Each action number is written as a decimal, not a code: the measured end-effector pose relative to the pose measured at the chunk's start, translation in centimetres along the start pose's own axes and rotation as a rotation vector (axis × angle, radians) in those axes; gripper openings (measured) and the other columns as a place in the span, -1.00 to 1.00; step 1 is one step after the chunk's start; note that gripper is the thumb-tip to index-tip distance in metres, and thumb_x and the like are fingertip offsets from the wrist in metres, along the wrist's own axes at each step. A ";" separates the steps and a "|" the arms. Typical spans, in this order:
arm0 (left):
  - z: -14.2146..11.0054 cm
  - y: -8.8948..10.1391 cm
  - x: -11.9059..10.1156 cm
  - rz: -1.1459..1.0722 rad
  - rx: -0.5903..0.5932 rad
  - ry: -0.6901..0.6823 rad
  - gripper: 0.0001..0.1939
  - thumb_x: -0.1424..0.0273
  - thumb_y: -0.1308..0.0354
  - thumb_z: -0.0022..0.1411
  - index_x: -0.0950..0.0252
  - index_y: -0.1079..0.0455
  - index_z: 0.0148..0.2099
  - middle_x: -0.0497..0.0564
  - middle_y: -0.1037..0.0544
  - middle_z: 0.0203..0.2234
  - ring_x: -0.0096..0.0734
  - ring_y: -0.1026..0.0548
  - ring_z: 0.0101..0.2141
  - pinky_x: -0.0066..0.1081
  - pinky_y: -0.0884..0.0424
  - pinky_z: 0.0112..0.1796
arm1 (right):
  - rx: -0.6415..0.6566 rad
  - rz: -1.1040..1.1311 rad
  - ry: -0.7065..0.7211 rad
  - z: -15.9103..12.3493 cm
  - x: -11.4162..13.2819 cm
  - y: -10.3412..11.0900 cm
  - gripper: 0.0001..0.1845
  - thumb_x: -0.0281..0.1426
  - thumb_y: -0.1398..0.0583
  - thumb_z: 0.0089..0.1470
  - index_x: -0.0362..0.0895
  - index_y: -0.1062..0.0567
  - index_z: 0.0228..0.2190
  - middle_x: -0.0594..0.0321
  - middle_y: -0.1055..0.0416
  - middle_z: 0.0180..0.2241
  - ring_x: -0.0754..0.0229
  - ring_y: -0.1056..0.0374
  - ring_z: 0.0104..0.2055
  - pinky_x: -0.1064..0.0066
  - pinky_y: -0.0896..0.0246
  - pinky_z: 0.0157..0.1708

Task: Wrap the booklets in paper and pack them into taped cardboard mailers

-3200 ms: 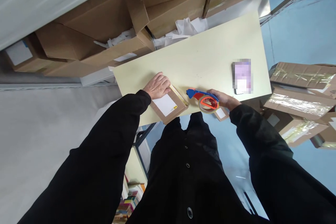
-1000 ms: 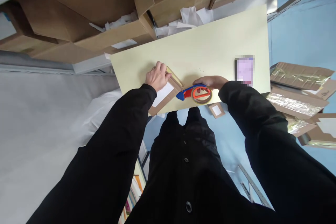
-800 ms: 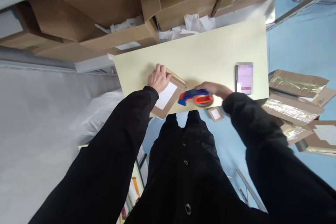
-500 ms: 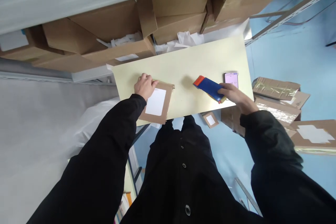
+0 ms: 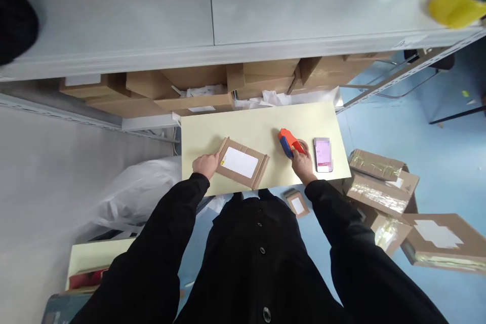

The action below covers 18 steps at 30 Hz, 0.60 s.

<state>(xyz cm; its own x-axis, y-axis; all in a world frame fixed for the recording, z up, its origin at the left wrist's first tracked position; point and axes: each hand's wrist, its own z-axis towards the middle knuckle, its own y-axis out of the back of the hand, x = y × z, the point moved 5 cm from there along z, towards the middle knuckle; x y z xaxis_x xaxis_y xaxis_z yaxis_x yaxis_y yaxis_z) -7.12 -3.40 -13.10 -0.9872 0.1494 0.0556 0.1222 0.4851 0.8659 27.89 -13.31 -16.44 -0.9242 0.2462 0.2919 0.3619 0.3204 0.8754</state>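
Note:
My left hand grips the left edge of a flat cardboard parcel, fingers closed on it. The parcel lies slantwise on the pale yellow table, a white label on its top face. My right hand is wrapped round an orange and blue tape dispenser with a roll of tape beside the fingers. The dispenser is to the right of the parcel, apart from it. A phone with a lit pink screen lies just right of my right hand.
Behind the table stand open cardboard boxes with white paper, under a grey shelf. A yellow tape roll is on that shelf. Taped cartons are piled on the floor at right, and a small box lies below the table.
The parcel has turned on the table, with my left hand now at its left edge. My right hand has rotated the dispenser, and it now shows more orange. The head view has shifted.

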 end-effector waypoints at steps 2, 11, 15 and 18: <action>-0.9 -0.8 0.6 -0.009 0.015 -0.003 -0.31 0.18 0.41 0.37 0.37 -0.56 -0.22 0.32 -0.59 -0.31 0.03 -0.55 -0.21 -0.18 -0.38 -0.25 | -0.024 -0.061 -0.020 0.5 -0.5 -0.3 -0.46 -0.54 0.00 0.08 -0.24 -0.27 0.12 -0.09 -0.52 -0.21 -0.06 -0.39 -0.08 0.12 0.06 0.15; -2.7 -2.2 2.2 -0.297 -0.039 -0.040 -0.59 0.17 0.17 0.34 0.23 -0.46 -0.21 0.10 -0.61 -0.24 -0.19 -0.54 -0.18 -0.36 -0.38 -0.26 | -0.251 -0.168 0.079 0.2 -0.1 0.9 -0.59 -0.42 -0.06 0.15 -0.21 -0.41 0.03 -0.09 -0.48 -0.07 -0.07 -0.35 0.00 0.19 -0.07 0.00; -1.6 -1.4 2.5 -0.484 -0.106 -0.101 -0.72 0.23 0.05 0.30 0.26 -0.41 -0.18 0.07 -0.59 -0.17 -0.27 -0.55 -0.20 -0.40 -0.38 -0.19 | -0.339 -0.150 0.060 -0.4 0.0 2.6 -0.69 -0.44 -0.03 0.19 -0.16 -0.54 -0.18 0.01 -0.50 -0.08 0.09 -0.41 -0.19 0.37 -0.11 -0.26; -0.9 -1.3 2.5 -0.542 -0.112 -0.139 -0.74 0.23 0.02 0.29 0.27 -0.39 -0.19 0.08 -0.59 -0.19 -0.28 -0.55 -0.22 -0.39 -0.38 -0.18 | -0.301 -0.104 -0.058 -0.2 -0.1 3.6 -0.72 -0.34 -0.06 0.18 -0.14 -0.56 -0.32 0.07 -0.46 -0.02 0.24 -0.37 -0.42 0.41 -0.02 -0.45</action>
<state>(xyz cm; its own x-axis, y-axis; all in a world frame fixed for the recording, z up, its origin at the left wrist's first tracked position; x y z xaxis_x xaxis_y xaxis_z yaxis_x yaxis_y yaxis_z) -9.82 -4.41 -13.68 -0.8819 0.0204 -0.4709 -0.4172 0.4312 0.8000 29.24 -12.36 -13.28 -0.9428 0.2808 0.1798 0.2053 0.0641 0.9766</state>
